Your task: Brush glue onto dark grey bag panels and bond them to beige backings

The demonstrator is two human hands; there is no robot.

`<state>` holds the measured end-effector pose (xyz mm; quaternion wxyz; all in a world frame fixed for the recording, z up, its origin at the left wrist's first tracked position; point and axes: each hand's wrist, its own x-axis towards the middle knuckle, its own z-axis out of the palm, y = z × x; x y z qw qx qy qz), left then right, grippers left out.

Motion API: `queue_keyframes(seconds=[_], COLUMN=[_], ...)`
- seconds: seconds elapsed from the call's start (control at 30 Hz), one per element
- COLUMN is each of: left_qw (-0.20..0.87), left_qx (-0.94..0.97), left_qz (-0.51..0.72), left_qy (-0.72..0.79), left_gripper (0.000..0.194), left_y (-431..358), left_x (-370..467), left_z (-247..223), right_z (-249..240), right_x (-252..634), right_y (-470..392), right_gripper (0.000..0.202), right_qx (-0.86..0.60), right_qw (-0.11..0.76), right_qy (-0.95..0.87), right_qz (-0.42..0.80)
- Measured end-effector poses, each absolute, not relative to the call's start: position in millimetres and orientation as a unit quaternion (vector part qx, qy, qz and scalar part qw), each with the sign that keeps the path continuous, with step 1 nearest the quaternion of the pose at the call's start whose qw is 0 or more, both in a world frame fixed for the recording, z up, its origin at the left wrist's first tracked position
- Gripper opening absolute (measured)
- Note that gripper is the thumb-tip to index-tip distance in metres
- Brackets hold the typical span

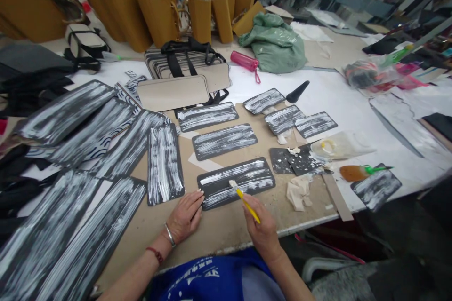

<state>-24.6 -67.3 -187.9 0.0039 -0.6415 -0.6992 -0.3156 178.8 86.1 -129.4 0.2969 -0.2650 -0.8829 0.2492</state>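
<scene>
Right hand (260, 225) is pinching a yellow paintbrush (250, 207) over a black panel (247, 178) near the desk's (348, 110) front edge, left hand (184, 217) is resting, fingers extended, at its left end; white is streaking both long sides, middle band looking undone, neighbouring panels (225, 141) looking coated.

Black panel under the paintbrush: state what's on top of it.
White streaks lie on the black panel; the paintbrush, in the right hand, touches its middle. The spot beneath the paintbrush is hidden.
</scene>
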Motion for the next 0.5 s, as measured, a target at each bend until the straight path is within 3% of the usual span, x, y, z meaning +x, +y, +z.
queue_keyframes(seconds=[0.17, 0.3, 0.5], left_qw=[-0.012, -0.010, -0.008], left_qx=[-0.625, -0.615, -0.614], left_qz=[-0.322, -0.314, -0.293], left_qy=[-0.712, -0.723, -0.733], left_gripper=[0.042, 0.041, 0.042], left_y=[-68, -69, -75], left_x=[-20, -17, -13], left_z=[-185, -182, -183], right_z=[-132, -121, -115], right_x=[191, 173, 134], right_y=[102, 81, 62], right_gripper=[0.029, 0.029, 0.031], right_qx=[-0.330, -0.261, -0.243], right_qw=[0.304, 0.279, 0.316], right_qy=[-0.875, -0.887, -0.863], right_qz=[0.183, 0.261, 0.310])
